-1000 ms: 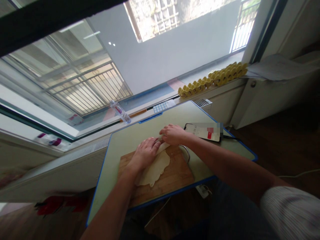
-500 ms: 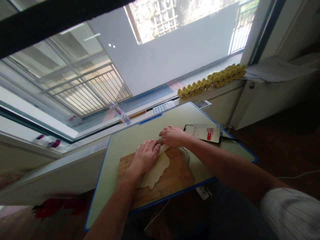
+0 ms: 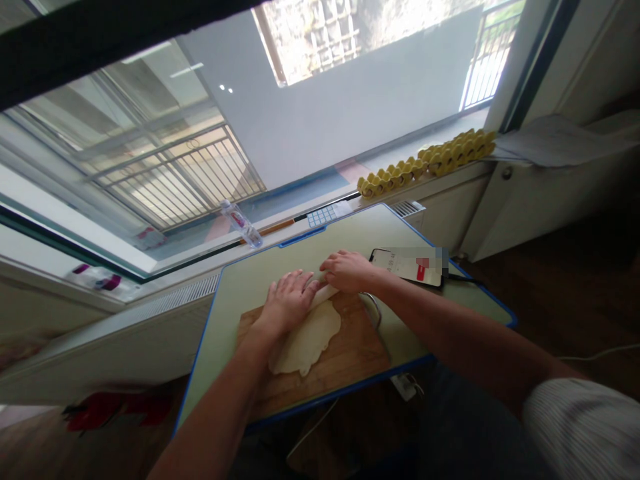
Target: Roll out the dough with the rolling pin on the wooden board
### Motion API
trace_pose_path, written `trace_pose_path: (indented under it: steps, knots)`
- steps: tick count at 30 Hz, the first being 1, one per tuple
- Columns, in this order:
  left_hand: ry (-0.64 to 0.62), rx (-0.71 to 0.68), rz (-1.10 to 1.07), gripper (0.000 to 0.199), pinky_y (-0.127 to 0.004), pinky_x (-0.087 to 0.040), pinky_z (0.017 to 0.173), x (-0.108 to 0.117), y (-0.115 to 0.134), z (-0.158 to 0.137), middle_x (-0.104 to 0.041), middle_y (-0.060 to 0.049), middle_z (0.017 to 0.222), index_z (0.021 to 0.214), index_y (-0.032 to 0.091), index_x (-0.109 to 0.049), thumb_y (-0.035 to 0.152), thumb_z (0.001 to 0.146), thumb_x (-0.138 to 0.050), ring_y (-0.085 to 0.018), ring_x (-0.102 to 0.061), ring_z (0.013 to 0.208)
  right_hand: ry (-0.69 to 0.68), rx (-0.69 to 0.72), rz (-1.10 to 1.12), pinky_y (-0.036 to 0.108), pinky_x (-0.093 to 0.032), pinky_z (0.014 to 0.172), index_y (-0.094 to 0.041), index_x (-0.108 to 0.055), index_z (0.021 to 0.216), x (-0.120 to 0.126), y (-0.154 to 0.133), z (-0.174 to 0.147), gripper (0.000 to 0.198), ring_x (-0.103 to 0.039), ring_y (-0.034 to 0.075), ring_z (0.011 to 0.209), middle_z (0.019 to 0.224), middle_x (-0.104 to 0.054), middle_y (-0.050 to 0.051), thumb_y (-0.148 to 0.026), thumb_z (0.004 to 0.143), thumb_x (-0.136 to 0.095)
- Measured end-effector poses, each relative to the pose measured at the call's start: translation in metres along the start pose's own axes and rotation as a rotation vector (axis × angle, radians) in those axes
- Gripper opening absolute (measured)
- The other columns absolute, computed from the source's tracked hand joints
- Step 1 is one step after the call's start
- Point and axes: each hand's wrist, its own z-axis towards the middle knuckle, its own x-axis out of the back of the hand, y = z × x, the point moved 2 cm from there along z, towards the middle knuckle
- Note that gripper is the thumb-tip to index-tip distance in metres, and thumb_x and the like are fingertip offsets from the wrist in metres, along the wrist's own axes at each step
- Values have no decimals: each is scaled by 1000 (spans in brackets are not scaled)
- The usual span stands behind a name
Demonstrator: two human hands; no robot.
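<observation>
The thin dough sheet (image 3: 310,340) lies flat and uneven-edged on the wooden board (image 3: 357,340), in front of the person. Taking its middle as the clock's centre, with twelve o'clock toward the window, a pale roll (image 3: 324,294) lies along its far edge; whether this is a pin or rolled dough cannot be told.

The left hand (image 3: 289,297), at eleven o'clock, lies over the roll's near-left part, fingers extended and slightly parted. The right hand (image 3: 347,270), at one, bends its fingers down over the other end — how firmly either hand grips cannot be told, since the palms are hidden.

At two o'clock a metal handle (image 3: 376,308) curves beside the board; farther out, a phone (image 3: 405,267) rests on the table (image 3: 360,227).
</observation>
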Motion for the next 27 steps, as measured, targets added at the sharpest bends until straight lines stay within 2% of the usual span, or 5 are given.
trace_pose_path:
  steps: [6, 14, 19, 27]
  knots:
    - [44, -79, -11, 50, -61, -37, 122, -4, -20, 20, -53, -12, 161, 149, 28, -55, 51, 109, -38, -31, -43, 152, 39, 76, -76, 36, -48, 96, -23, -76, 121, -4, 1, 1, 34, -69, 25, 113, 125, -75, 12, -28, 103, -48]
    - [118, -208, 51, 47, -56, -40, 121, -19, -17, 1, -59, -10, 155, 151, 32, -54, 45, 108, -42, -30, -48, 148, -3, 60, -57, 35, -46, 103, -23, -74, 124, -1, 0, 2, 34, -67, 24, 121, 129, -74, 11, -28, 104, -47]
    - [112, -209, 61, 47, -52, -42, 120, -18, -16, 1, -60, -9, 153, 150, 31, -56, 46, 109, -39, -29, -51, 146, -6, 39, -46, 35, -45, 106, -22, -73, 128, 0, 0, 2, 37, -65, 24, 124, 132, -73, 11, -29, 104, -46]
    - [62, -175, 19, 43, -52, -41, 122, -10, -18, 14, -61, -10, 152, 144, 30, -61, 44, 108, -42, -28, -49, 147, 24, 21, -21, 37, -47, 101, -23, -75, 122, 0, 0, 2, 36, -68, 26, 117, 126, -75, 10, -30, 104, -45]
